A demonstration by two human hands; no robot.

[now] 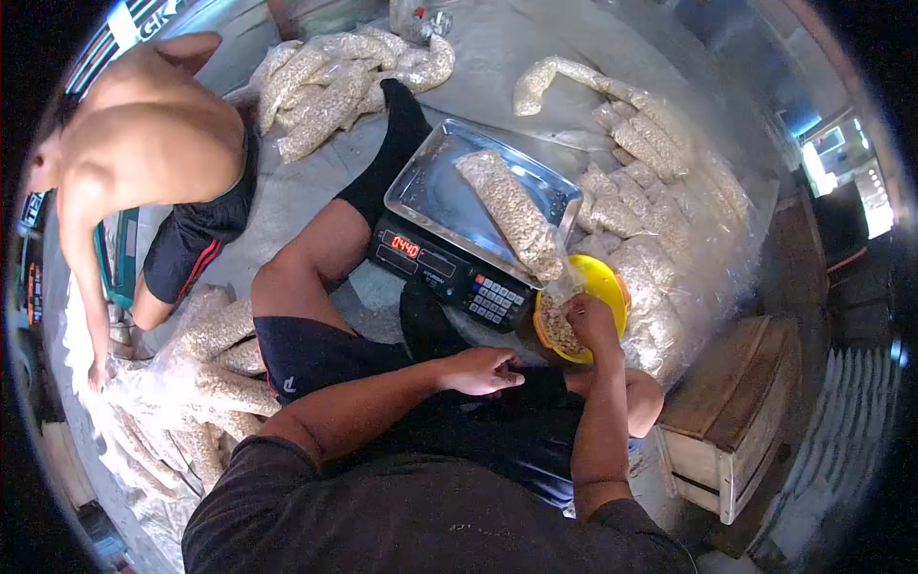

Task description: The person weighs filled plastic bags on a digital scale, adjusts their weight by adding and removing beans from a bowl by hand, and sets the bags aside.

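Note:
My right hand [593, 322] is down at the yellow bowl [612, 277], its fingers closed together over the pale, small-pieced food [559, 330] inside; what they pinch is hidden. In front of my body, my left hand [483, 371] hovers over my lap with fingers curled in and nothing visible in them. A digital scale [449, 275] with red lit digits stands before me, its steel tray [421, 187] on top. Across that tray lies a long clear plastic bag [512, 210] filled with pale pieces, its loose end hanging toward the bowl.
Filled bags pile up at the right [650, 220], at the back [330, 77] and at the left [210, 383]. A co-worker [153, 134] bends over the left pile, next to a green device [117, 253]. A wooden crate [732, 411] stands at my right.

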